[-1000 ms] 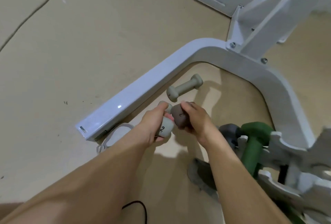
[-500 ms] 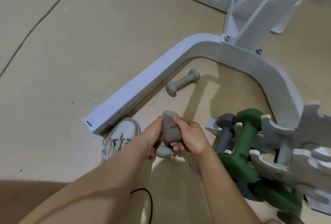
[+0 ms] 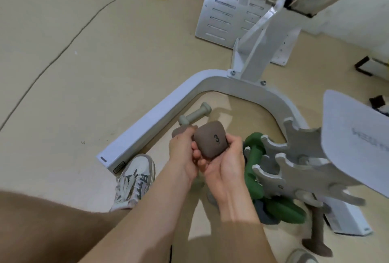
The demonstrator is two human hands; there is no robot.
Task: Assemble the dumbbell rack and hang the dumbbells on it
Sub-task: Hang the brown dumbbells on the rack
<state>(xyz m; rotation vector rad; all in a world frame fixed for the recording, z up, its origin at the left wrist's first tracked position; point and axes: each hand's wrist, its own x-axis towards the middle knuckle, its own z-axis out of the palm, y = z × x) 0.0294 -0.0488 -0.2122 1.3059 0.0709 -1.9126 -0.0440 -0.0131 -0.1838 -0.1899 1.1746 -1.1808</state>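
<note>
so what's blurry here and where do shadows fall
In the head view the brown dumbbell, left hand and right hand are sharp; the head view smears the notched rack plates at right; head view shadows from the forearms fall soft on the floor.

Handle of brown dumbbell (image 3: 210, 144) under fingers (image 3: 197, 154)

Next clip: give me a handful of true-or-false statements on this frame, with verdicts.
1. The left hand and right hand both hold the brown dumbbell. True.
2. That dumbbell is marked 5. False: it is marked 3.
3. The grey dumbbell hangs on the rack. False: it lies on the floor, apart from the rack.
4. Green dumbbells sit at the rack. True.
5. A shoe stands by the end of the white frame. True.
</note>
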